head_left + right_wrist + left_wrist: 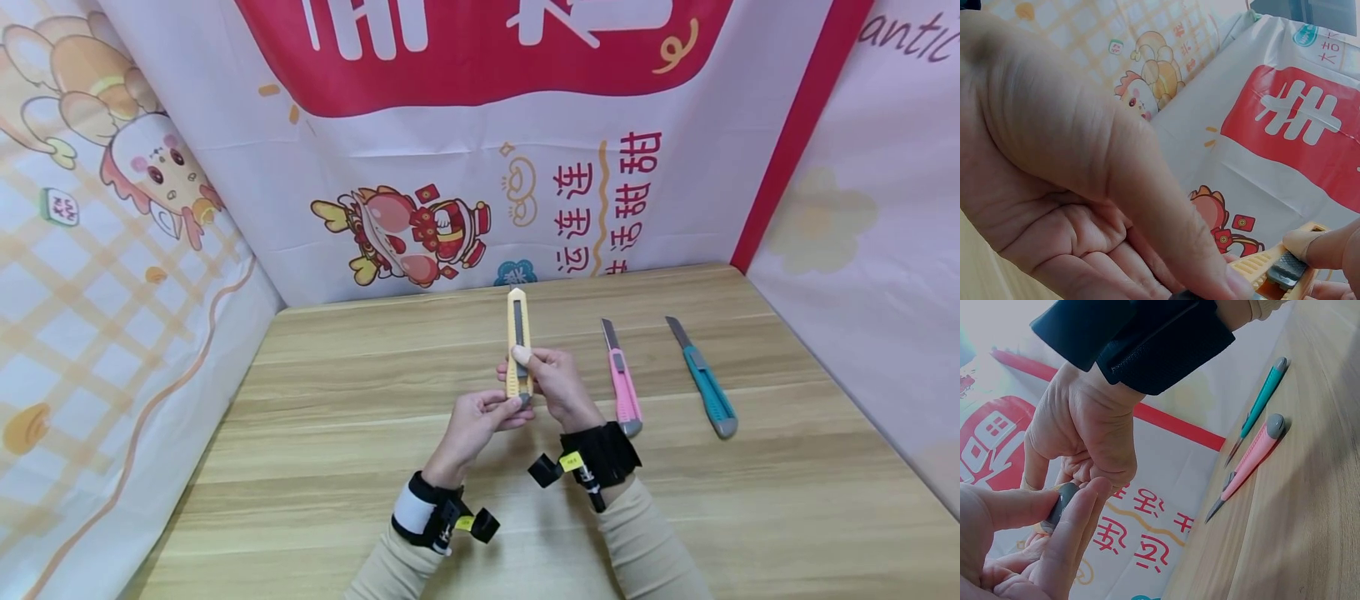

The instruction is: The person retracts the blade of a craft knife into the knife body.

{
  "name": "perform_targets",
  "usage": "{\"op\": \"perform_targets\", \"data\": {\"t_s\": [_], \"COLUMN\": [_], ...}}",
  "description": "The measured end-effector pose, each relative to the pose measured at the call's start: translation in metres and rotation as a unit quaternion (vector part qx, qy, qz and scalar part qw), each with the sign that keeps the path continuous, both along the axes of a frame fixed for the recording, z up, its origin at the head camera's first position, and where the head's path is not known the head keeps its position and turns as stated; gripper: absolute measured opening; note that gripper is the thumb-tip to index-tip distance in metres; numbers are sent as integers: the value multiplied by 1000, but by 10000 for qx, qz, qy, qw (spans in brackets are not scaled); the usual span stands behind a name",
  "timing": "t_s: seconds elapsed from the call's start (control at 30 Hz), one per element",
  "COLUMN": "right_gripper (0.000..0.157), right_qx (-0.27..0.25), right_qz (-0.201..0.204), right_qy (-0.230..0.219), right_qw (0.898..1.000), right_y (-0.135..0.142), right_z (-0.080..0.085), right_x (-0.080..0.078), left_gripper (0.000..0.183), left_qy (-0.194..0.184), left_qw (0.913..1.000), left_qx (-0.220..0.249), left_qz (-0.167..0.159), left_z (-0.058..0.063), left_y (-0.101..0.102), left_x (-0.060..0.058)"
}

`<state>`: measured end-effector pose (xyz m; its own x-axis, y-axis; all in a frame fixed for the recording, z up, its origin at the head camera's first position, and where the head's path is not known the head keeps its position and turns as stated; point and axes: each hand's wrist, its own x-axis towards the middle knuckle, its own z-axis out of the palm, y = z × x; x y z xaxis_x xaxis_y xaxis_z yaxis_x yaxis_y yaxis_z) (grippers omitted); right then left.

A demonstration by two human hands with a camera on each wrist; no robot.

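Observation:
A yellow box cutter [523,312] is held upright between both hands, above the wooden table. The left hand [474,421] pinches its lower end, with the thumb at the grey end cap [1065,503]. The right hand [561,385] grips the body higher up, and its thumb presses on the dark slider [1287,269]. A small dark tip shows at the cutter's top end; how much blade is out I cannot tell. To the right of the hands lie a pink box cutter [624,387] and a teal box cutter [709,390], both with blades extended.
The wooden table [337,367] ends at a printed cloth backdrop [262,208] behind it. More printed cloth hangs along the left and right sides. Both extended blades point toward the back of the table. Black straps with small cameras are on both wrists.

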<state>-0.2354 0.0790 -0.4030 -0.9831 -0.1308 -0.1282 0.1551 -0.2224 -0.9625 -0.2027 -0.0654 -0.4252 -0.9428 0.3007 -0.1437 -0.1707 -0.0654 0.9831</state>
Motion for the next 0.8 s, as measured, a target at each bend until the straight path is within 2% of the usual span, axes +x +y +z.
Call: {"op": "perform_targets", "data": {"t_s": [0.8], "right_gripper": [40], "right_qx": [68], "right_qz": [46], "right_qy": [-102], "right_qw": [9999], "right_y": [-2], "right_z": [0], "right_x": [0], "left_gripper": [28], "left_qy": [-18], "left_qw": [9998], "left_qx": [-95], "left_qz": [145], "left_z": [0], "left_y": [-1], "left_x": [-2]}}
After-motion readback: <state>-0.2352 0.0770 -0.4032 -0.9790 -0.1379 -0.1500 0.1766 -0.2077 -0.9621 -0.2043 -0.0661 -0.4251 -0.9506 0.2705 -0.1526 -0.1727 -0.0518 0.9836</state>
